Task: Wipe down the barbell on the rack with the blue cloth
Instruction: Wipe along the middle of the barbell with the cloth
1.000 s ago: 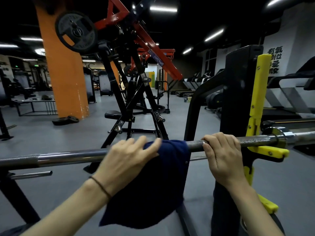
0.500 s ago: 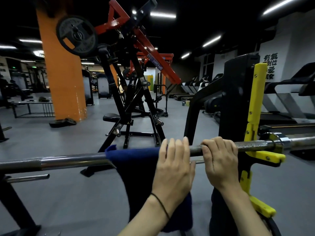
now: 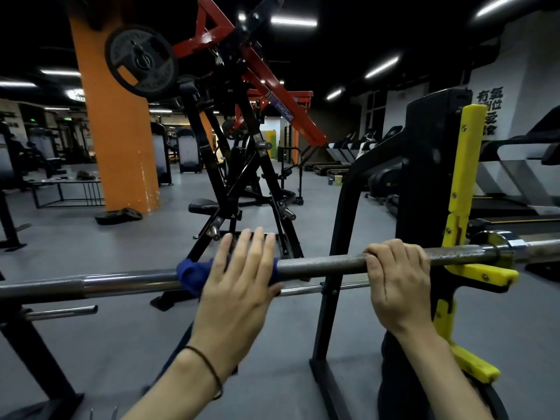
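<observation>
A steel barbell (image 3: 318, 263) lies across the rack, running from the left edge to the right edge of the head view. The blue cloth (image 3: 191, 272) is bunched around the bar near its middle. My left hand (image 3: 239, 280) lies over the cloth with straight fingers pointing up past the bar, pressing it against the metal. Most of the cloth is hidden under that hand. My right hand (image 3: 394, 283) grips the knurled part of the bar further right, just left of the yellow bar hook (image 3: 481, 272).
The black rack upright (image 3: 424, 177) with its yellow guard (image 3: 466, 165) stands at the right. A black and red plate-loaded machine (image 3: 230, 147) and an orange pillar (image 3: 118, 131) stand beyond the bar. Treadmills (image 3: 515, 177) line the right side.
My left hand slid left along the bar with the cloth, away from my right hand. The cloth, hanging long before, is now gathered around the bar.
</observation>
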Demonstrator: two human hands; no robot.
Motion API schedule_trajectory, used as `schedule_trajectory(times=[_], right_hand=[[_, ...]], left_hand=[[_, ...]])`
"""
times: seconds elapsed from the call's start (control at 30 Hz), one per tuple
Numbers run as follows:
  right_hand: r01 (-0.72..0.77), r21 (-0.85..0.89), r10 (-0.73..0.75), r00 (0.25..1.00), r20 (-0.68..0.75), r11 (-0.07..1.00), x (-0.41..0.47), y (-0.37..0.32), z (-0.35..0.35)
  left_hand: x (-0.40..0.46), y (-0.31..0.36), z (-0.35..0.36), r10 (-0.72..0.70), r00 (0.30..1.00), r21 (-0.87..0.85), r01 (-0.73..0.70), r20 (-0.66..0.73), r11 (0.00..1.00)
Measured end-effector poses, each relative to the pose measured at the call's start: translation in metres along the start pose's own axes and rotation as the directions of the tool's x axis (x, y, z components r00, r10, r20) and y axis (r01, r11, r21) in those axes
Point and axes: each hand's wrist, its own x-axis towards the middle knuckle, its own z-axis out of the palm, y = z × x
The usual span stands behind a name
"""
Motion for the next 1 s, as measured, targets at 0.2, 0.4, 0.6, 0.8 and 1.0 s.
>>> schedule_trajectory(times=[0.2,0.4,0.6,0.8,1.0], right_hand=[[-0.016,-0.015,0.016,1.000,0.021,1.000,-0.001,0.001,0.000],[0.039,-0.020,-0.038,0.998,0.051,0.999,0.001,0.011,-0.005],[0.046,0.002,-0.046,0.998,0.035,0.999,0.001,0.010,-0.006],[0.111,0.015,-0.112,0.991,0.067,0.994,-0.005,0.014,-0.003],[0.202,-0.025,-0.199,0.977,0.078,0.979,-0.001,0.041,-0.010]], left_hand=[[0.063,0.072,0.008,0.101,0.995,-0.053,-0.102,-0.014,0.993],[0.083,0.086,0.006,0.127,0.992,-0.158,-0.121,0.026,0.980],[0.028,0.020,-0.001,0.179,0.979,-0.098,-0.189,-0.098,0.977],[0.003,0.003,0.001,0.048,0.996,0.012,-0.047,-0.074,0.999],[0.055,0.097,0.011,-0.040,0.999,-0.073,0.038,-0.021,0.997]])
